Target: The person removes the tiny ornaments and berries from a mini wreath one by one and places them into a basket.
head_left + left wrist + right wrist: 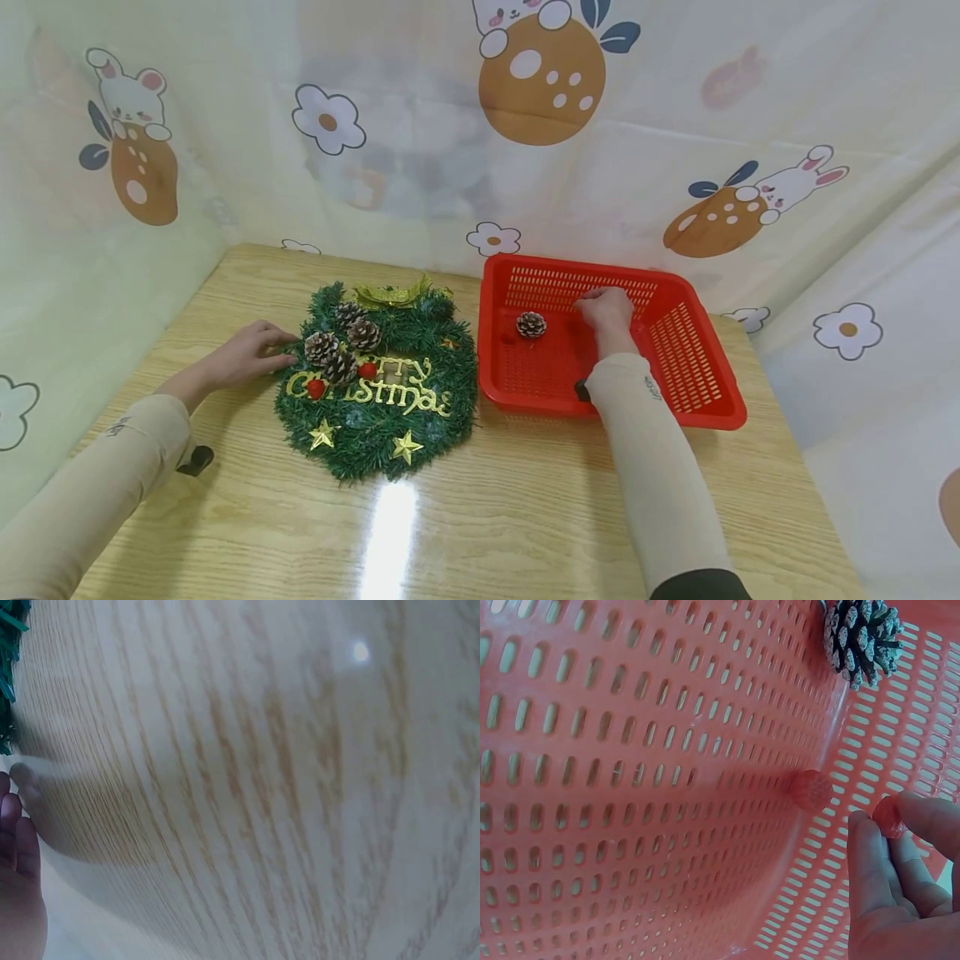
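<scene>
My right hand (pixel 609 317) reaches down into a red plastic basket (pixel 600 268). In the right wrist view its thumb and fingertips pinch a small red berry (pixel 888 817). A second red berry (pixel 811 790) lies in the basket, along with a pinecone (pixel 864 641) with whitened tips. My left hand (pixel 251 354) is at the left edge of a green Christmas wreath (pixel 442 425), its fingertips next to the pinecones (pixel 341 367) there. Two red berries (pixel 316 389) sit on the wreath by the gold lettering. The left wrist view catches only part of that hand, apparently holding nothing.
The wreath and basket stand side by side on a light wooden table (pixel 480 517). Gold stars (pixel 407 447) and a gold bow (pixel 390 295) decorate the wreath. A patterned curtain (pixel 420 167) hangs behind and at both sides. Glare falls on the table's front part.
</scene>
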Available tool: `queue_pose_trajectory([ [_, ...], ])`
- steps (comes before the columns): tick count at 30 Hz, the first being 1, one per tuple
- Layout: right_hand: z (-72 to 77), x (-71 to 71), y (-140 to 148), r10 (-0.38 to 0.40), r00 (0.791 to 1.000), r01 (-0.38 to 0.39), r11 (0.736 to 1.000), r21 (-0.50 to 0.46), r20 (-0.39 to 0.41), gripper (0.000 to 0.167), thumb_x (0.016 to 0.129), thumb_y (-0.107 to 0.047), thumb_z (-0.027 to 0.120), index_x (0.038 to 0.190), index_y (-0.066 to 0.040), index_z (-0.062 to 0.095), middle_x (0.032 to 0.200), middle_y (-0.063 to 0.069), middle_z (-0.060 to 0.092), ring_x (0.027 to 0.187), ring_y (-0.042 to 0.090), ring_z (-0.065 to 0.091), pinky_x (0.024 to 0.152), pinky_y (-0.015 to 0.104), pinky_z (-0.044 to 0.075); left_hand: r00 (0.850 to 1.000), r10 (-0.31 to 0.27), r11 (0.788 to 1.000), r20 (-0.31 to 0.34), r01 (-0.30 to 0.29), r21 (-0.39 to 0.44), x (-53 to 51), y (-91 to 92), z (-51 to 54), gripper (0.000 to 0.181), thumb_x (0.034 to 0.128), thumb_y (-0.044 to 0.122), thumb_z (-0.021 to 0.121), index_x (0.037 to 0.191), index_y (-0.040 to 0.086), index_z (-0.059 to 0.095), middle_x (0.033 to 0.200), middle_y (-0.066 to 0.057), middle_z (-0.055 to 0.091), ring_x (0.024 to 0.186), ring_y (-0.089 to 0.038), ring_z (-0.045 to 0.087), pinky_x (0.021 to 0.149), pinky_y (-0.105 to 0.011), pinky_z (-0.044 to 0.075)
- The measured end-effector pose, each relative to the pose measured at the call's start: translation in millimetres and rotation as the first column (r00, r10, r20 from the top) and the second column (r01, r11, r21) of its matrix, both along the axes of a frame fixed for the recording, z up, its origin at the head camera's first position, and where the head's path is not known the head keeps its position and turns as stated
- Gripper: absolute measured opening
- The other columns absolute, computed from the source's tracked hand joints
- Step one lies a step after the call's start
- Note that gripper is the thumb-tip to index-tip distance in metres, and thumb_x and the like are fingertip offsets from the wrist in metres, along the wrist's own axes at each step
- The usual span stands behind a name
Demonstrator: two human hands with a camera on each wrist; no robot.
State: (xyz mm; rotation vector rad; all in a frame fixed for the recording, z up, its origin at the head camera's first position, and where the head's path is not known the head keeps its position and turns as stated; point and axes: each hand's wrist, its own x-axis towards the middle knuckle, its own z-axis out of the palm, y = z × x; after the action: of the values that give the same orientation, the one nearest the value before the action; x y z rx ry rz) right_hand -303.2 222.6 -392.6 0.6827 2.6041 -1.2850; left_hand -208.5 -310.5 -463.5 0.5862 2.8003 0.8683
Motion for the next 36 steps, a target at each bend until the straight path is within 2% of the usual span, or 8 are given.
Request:
queue_pose_trajectory([
  [6,-0.5,0.3,0.5,-0.016,1.000,0.016,1.000,-0.022,0.009,0.032,0.098,-0.021,0.059,0.127,-0.009,0.060,0.129,0.009,0.052,0.116,0.030,0.046,0.101,0.044,0.040,1.000,0.000,1.000,-0.001,0.000,-0.002,0.8,-0.6,-1.2,0.044,0.0961,0.023,0.064,0.129,-0.006,0.057,0.119,-0.025,0.053,0.110,-0.039,0.050,0.092,-0.059,0.042],
  [20,-2.1,-1.0,-0.7,0.025,1.000,-0.026,0.999,0.036,0.003,0.033,0.098,-0.020,0.059,0.127,-0.006,0.060,0.128,0.012,0.053,0.115,0.031,0.046,0.100,0.045,0.041,1.000,0.000,1.000,0.002,0.000,0.004,0.4,0.1,-1.2,0.044,0.0959,0.022,0.064,0.128,-0.008,0.057,0.117,-0.025,0.053,0.108,-0.038,0.050,0.092,-0.058,0.042],
  [30,0.0,-4.3,-7.0,0.126,0.992,-0.122,0.988,0.099,-0.032,0.034,0.098,-0.020,0.059,0.127,-0.003,0.062,0.127,0.016,0.057,0.111,0.032,0.049,0.098,0.045,0.045,1.000,-0.004,1.000,0.002,0.004,0.002,-0.4,0.3,-0.7,0.044,0.0957,0.023,0.064,0.128,-0.007,0.058,0.117,-0.025,0.053,0.108,-0.039,0.050,0.092,-0.059,0.041],
  [36,11.1,-4.3,-21.7,0.171,0.981,-0.166,0.984,0.067,-0.089,0.039,0.098,-0.022,0.059,0.133,-0.004,0.059,0.134,0.015,0.054,0.115,0.033,0.049,0.099,0.045,0.045,1.000,-0.003,1.000,0.005,0.003,0.002,0.3,0.8,-0.6,0.044,0.0956,0.021,0.064,0.128,-0.008,0.057,0.117,-0.025,0.053,0.108,-0.039,0.050,0.092,-0.059,0.041],
])
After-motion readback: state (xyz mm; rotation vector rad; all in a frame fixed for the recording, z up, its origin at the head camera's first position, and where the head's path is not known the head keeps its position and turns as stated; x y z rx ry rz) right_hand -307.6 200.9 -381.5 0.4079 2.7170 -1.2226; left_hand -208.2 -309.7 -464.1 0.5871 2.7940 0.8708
